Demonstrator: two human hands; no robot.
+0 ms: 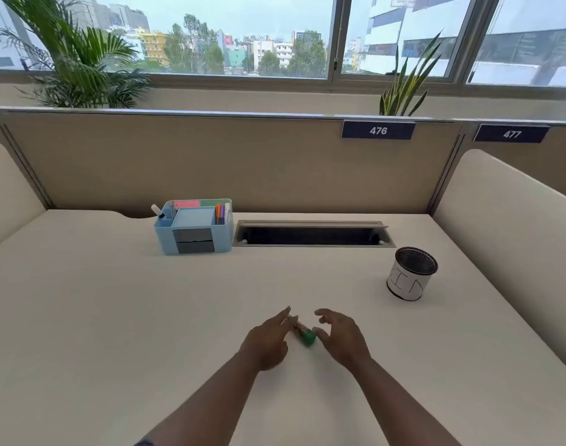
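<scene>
Beige desk (130, 317), edges well off: spread left hand (268, 341) and right hand (341, 337) flank a green-tipped stick (307, 337).

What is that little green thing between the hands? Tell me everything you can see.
The green piece is small, rounded, plastic-looking, and caps a thin tan stick, perhaps a pencil. It lies slanted on the cream desk. The left hand touches the stick with its fingers; the right hand has its thumb beside the green end. Finer detail is blurred.
</scene>
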